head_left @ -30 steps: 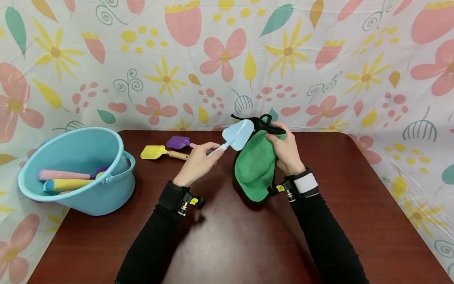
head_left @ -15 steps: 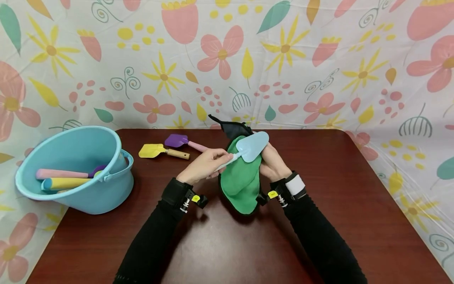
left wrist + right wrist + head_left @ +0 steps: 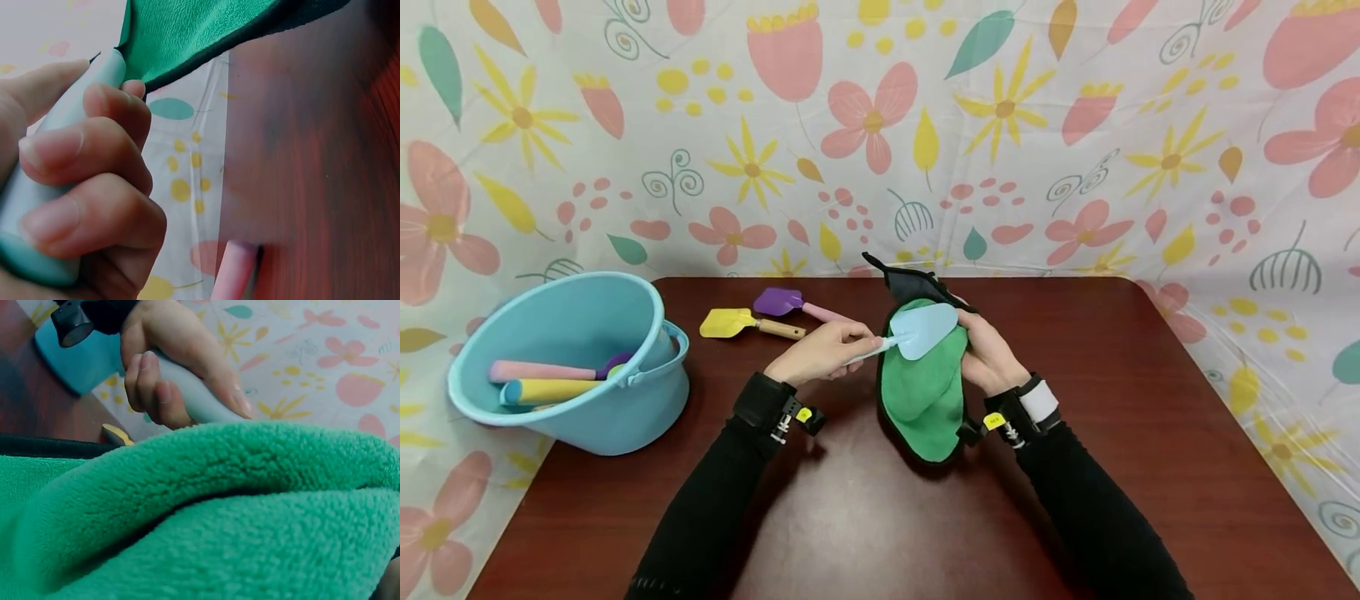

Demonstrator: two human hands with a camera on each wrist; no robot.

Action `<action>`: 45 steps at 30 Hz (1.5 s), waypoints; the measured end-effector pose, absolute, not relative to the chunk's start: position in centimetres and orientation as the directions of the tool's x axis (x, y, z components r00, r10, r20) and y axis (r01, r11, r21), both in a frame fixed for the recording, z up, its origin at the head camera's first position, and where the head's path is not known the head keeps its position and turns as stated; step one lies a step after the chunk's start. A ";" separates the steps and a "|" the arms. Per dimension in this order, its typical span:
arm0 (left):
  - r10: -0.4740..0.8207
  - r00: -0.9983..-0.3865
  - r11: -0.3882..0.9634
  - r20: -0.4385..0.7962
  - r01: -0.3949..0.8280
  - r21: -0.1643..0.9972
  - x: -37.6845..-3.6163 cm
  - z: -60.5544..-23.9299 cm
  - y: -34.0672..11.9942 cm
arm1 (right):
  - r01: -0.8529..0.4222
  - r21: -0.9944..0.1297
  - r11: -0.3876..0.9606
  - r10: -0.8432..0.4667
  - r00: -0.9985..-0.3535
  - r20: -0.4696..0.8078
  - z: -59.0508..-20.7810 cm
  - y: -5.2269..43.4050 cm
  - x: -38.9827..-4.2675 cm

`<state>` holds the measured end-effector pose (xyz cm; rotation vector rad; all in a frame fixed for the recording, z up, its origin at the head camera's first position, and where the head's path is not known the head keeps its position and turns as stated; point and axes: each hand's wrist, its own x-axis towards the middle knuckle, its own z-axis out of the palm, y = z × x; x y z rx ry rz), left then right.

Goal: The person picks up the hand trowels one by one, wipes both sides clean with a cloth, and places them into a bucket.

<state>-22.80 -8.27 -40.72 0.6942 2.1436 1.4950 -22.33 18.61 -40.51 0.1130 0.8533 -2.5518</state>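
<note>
The left hand [image 3: 820, 354] pinches the pale blue shovel [image 3: 922, 331] by its handle, blade on the green cloth [image 3: 925, 392]. The right hand [image 3: 988, 354] seems to clutch that cloth, its grip mostly hidden.

Light blue toy shovel [image 3: 917, 332]: plastic, pale handle, rounded pointed blade. I hold it by the handle, lifted off the tabletop, blade facing up, lying flat against the cloth, handle running toward my left. Green microfiber cloth [image 3: 922, 390]: fluffy, black edging, a dark corner sticking up at the back. It's bunched and folded under the blade, lower part hanging down toward the tabletop.
</note>
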 end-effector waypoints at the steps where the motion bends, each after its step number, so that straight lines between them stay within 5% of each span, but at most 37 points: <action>1: 0.618 -0.784 0.307 -0.061 0.169 0.937 -22.7 -40.7 -8.3 | 0.430 -0.560 -0.708 -0.385 -0.900 -0.205 -40.5 18.8 -22.2; 12: 0.537 -0.843 0.412 0.010 0.272 0.870 -21.8 -40.9 -9.0 | 0.405 -0.572 -0.713 -0.379 -0.909 -0.172 -39.0 21.6 -21.0; 37: 0.479 -0.873 0.229 0.088 0.222 0.948 -19.8 -40.5 -7.4 | 0.425 -0.619 -0.660 -0.413 -0.894 -0.173 -40.7 18.4 -19.1; 45: 0.502 -0.860 0.220 0.092 0.230 0.948 -19.8 -40.4 -6.2 | 0.437 -0.547 -0.714 -0.408 -0.895 -0.181 -41.1 17.2 -19.3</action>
